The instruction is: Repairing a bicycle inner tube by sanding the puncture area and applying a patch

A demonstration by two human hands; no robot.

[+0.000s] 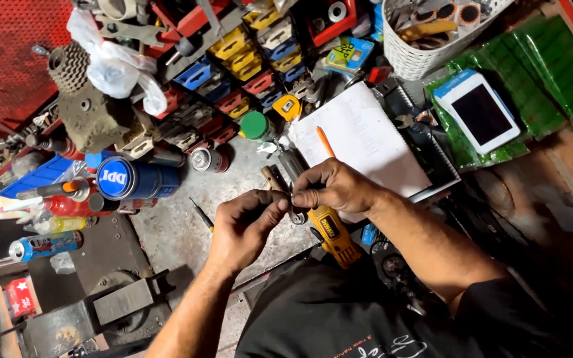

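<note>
Workbench [187, 225], grey, cluttered with tools

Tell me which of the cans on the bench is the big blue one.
The wide blue can lying on its side left of the hands, round lid facing the camera. The small can beside it is silver and red; the slim spray can lies farther left.

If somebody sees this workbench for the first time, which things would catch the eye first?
Probably the two hands meeting at the centre: the left hand and right hand pinch a small dark part together, above a yellow tool handle. Next, the blue can lying on its side at left, and the white notebook with an orange pen behind the hands.
</note>
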